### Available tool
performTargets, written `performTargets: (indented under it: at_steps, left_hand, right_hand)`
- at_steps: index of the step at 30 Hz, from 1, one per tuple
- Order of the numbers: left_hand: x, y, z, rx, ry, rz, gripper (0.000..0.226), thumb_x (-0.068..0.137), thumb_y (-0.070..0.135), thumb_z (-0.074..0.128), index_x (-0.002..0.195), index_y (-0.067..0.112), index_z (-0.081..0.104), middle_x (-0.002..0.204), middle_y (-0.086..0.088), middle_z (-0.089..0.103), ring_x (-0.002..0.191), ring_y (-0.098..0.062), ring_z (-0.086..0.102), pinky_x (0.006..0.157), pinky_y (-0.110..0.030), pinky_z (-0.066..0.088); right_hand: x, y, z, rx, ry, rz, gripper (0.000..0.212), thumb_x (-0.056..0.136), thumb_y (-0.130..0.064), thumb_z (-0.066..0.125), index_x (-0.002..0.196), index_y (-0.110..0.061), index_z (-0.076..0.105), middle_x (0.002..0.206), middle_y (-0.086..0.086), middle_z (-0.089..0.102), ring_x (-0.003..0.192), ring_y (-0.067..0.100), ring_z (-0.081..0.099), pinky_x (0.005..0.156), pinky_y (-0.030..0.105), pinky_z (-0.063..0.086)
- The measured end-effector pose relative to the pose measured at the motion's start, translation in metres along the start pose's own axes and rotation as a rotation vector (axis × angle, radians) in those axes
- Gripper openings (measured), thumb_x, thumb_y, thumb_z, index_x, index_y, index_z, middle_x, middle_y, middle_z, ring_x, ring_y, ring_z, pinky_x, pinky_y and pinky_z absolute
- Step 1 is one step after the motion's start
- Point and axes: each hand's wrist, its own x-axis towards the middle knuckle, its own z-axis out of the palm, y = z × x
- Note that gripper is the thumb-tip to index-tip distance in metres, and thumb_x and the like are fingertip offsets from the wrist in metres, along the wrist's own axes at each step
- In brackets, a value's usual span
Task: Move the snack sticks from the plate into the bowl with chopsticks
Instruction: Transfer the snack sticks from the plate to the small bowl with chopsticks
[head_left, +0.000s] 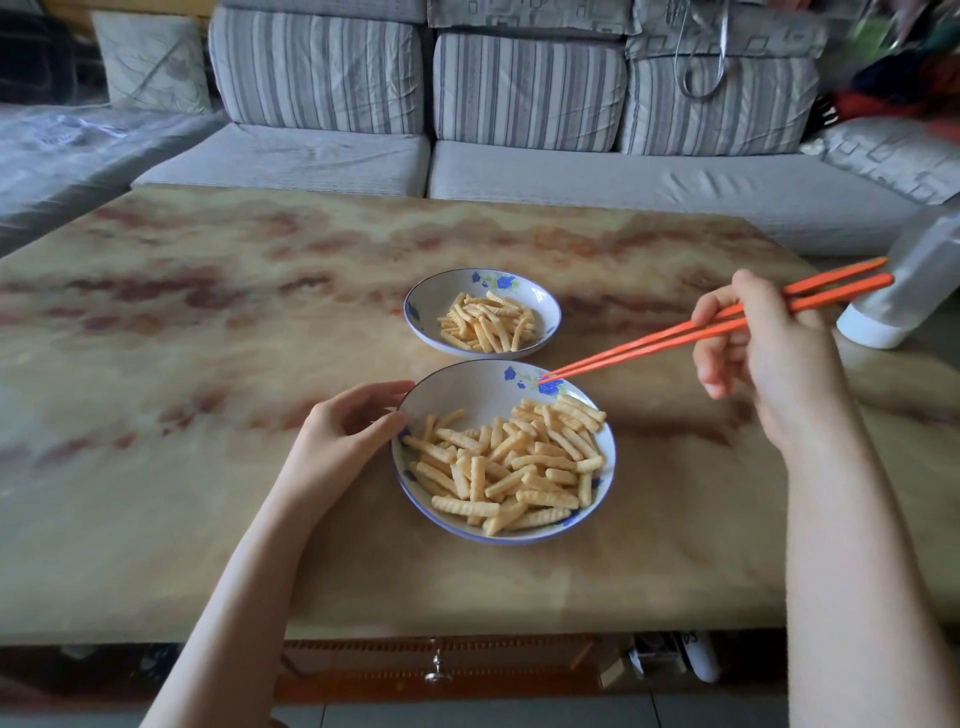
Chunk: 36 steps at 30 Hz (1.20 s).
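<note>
A white plate with blue flowers (457, 384) sits near the table's front, piled with several crinkled yellow snack sticks (511, 465). Behind it stands a smaller matching bowl (441, 291) that also holds snack sticks (485, 322). My left hand (343, 431) rests against the plate's left rim, thumb and fingers curved around the edge. My right hand (758, 348) grips a pair of orange chopsticks (660, 340). Their tips hover together over the plate's far rim with nothing between them.
The dishes stand on a marbled beige table (208, 364). A white plastic bottle (914, 280) lies tilted at the right edge, close behind my right hand. A striped grey sofa (519, 166) runs along the table's far side.
</note>
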Motion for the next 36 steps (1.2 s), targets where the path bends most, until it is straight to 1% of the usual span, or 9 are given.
performTargets:
  at_steps: [4,7,11,13,17,20,24,28,36]
  left_hand:
    - [0.000,0.000,0.000,-0.005,-0.003,-0.001,0.029,0.085,0.010,0.067,0.110,0.023,0.071,0.104,0.010,0.074,0.097,-0.006,0.067,0.089,-0.020,0.051]
    - [-0.001,0.002,0.000,-0.013,-0.006,0.001,0.034,0.076,0.022,0.065,0.109,0.025,0.072,0.103,0.011,0.074,0.094,-0.002,0.067,0.086,-0.015,0.051]
    - [0.000,0.001,0.000,-0.017,-0.003,0.010,0.029,0.083,0.012,0.067,0.109,0.024,0.072,0.103,0.012,0.074,0.092,-0.001,0.066,0.082,-0.011,0.050]
    - [0.000,0.001,0.000,-0.022,-0.004,0.008,0.030,0.080,0.017,0.067,0.108,0.027,0.072,0.103,0.013,0.074,0.092,0.000,0.066,0.084,-0.012,0.050]
    - [0.000,0.000,0.001,-0.016,0.010,0.009,0.030,0.088,0.005,0.065,0.107,0.026,0.071,0.103,0.010,0.074,0.091,0.000,0.066,0.084,-0.013,0.051]
    - [0.000,0.000,0.001,-0.003,0.013,0.015,0.030,0.088,0.004,0.064,0.110,0.024,0.071,0.103,0.009,0.074,0.092,-0.001,0.066,0.083,-0.012,0.050]
    - [0.001,0.000,0.001,0.000,0.012,0.018,0.030,0.088,0.005,0.064,0.110,0.024,0.070,0.104,0.010,0.073,0.093,0.000,0.066,0.084,-0.011,0.049]
    - [0.001,0.000,0.001,0.002,0.011,0.017,0.030,0.088,0.004,0.064,0.110,0.024,0.070,0.104,0.011,0.073,0.093,0.000,0.066,0.083,-0.010,0.049]
    - [0.000,0.000,0.000,-0.006,0.007,0.019,0.029,0.085,0.011,0.066,0.110,0.025,0.071,0.104,0.009,0.074,0.093,0.000,0.066,0.082,-0.010,0.049]
  right_hand:
    - [-0.005,-0.008,-0.007,-0.089,-0.044,-0.004,0.044,0.102,-0.028,0.033,0.067,-0.010,0.054,0.036,0.006,0.048,0.029,0.019,0.036,0.037,0.024,0.023]
    - [-0.007,-0.011,-0.012,-0.139,-0.048,-0.001,0.044,0.102,-0.029,0.033,0.068,-0.010,0.055,0.037,0.007,0.048,0.030,0.020,0.036,0.039,0.026,0.024]
    - [-0.009,-0.013,-0.016,-0.169,-0.060,0.005,0.044,0.101,-0.031,0.034,0.069,-0.010,0.054,0.037,0.006,0.048,0.030,0.019,0.037,0.039,0.024,0.022]
    - [-0.010,-0.014,-0.019,-0.175,-0.060,0.013,0.043,0.101,-0.031,0.034,0.069,-0.010,0.054,0.037,0.006,0.048,0.029,0.018,0.037,0.036,0.021,0.020]
    - [-0.011,-0.014,-0.021,-0.168,-0.072,0.025,0.043,0.101,-0.031,0.033,0.069,-0.010,0.054,0.037,0.006,0.048,0.028,0.018,0.037,0.034,0.017,0.021]
    - [-0.011,-0.012,-0.019,-0.162,-0.073,0.038,0.043,0.101,-0.030,0.033,0.069,-0.010,0.054,0.037,0.006,0.048,0.028,0.018,0.037,0.034,0.017,0.021]
    - [-0.011,-0.007,-0.015,-0.142,-0.068,0.066,0.043,0.101,-0.030,0.033,0.069,-0.010,0.053,0.036,0.006,0.048,0.027,0.018,0.037,0.033,0.017,0.022]
    - [-0.008,-0.002,-0.009,-0.096,-0.001,0.069,0.043,0.100,-0.029,0.033,0.066,-0.011,0.053,0.035,0.006,0.048,0.027,0.019,0.036,0.035,0.017,0.021]
    - [-0.005,0.000,0.000,0.127,0.101,0.038,0.041,0.100,-0.024,0.033,0.065,-0.011,0.050,0.036,0.001,0.044,0.030,0.017,0.039,0.035,0.018,0.028]
